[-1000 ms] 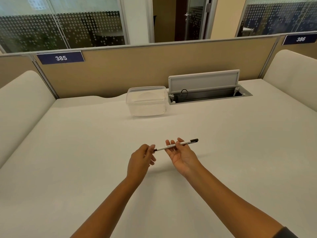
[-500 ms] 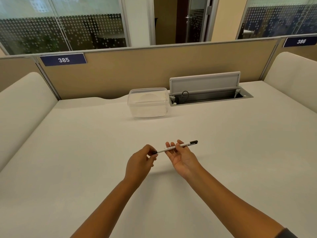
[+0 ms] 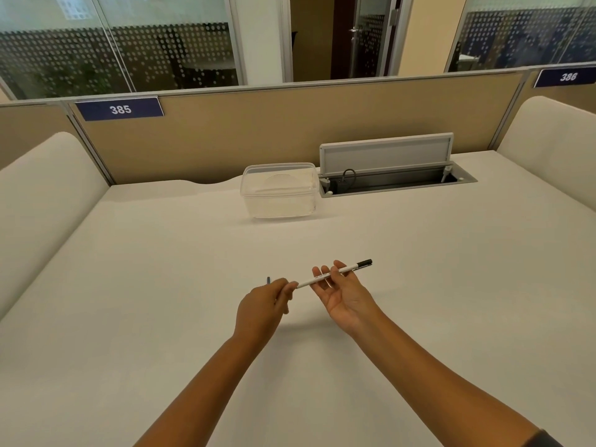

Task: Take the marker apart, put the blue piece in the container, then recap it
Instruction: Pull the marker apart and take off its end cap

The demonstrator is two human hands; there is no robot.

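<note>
two bare hands meet above the smooth pale desk (image 3: pixel 161 285): the right hand (image 3: pixel 346 293), palm up, pinches the slim white marker (image 3: pixel 325 276) with its black cap pointing right, while the left hand (image 3: pixel 263 306) curls shut at the barrel's near end, a thin dark blue piece (image 3: pixel 268 280) sticking up from its fingers. well beyond, a clear rounded-corner plastic container (image 3: pixel 280 191) sits beside an open grey cable tray (image 3: pixel 393 175).

The tabletop (image 3: pixel 161 285) lies bare across the left, right and lower frame. Between the hands at centre and the clear container (image 3: pixel 279 191) at upper centre nothing stands. Just right of the container, a raised cable-tray flap (image 3: pixel 385 153) blocks passage; a partition (image 3: pixel 258 130) walls the back.
</note>
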